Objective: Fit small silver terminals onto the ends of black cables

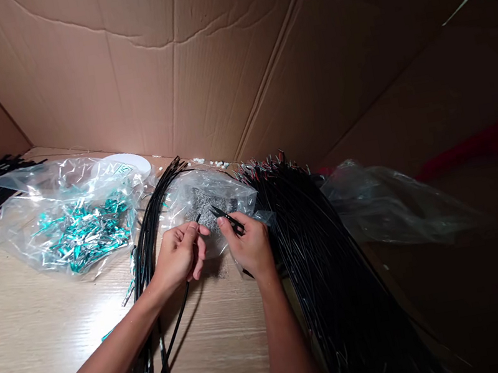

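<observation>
Centrally, the left hand [182,250] pinches the end of a black cable [182,304], while the right hand [249,243] grips small black snips [229,217], blades pointing up and left. Just beyond both hands lies a clear bag of silvery scraps [207,202]. A thin cable bundle [147,259] runs beside the left hand down the counter [38,346]; a thick black bundle [315,245] fills the lower right. At centre left sits a bag of teal and silver strips [88,231].
</observation>
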The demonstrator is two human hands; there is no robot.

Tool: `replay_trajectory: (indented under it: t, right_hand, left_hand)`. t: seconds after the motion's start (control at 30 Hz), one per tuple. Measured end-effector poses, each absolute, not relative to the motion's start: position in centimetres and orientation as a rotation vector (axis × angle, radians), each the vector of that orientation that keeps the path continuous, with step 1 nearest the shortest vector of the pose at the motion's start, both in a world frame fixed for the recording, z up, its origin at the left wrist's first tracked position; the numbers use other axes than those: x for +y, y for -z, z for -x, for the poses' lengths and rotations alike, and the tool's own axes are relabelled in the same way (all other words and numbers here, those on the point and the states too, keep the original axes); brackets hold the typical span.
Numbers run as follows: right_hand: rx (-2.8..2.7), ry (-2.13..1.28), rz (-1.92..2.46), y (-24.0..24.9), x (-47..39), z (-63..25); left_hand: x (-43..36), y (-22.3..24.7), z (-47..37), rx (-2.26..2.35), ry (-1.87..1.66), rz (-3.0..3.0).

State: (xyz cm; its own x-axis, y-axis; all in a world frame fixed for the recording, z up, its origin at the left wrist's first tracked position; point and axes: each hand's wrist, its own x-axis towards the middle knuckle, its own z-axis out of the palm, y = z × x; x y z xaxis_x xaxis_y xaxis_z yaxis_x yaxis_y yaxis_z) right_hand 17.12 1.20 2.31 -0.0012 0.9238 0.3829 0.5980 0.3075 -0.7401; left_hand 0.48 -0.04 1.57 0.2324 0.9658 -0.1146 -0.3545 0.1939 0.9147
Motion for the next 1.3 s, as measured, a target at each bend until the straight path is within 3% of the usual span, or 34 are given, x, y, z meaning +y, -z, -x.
replay_trajectory:
  t: [0.7, 1.3]
  right_hand:
    - [-1.727, -0.784, 1.281, -2.2, 1.4, -17.2]
    - [-1.719, -0.678, 1.343, -2.4, 1.3, -17.8]
  left_hand:
    - [0.5, -1.4, 0.3, 0.656, -1.036, -0.871]
    - [0.5, -1.2, 0.0, 0.760, -0.994, -0.916]
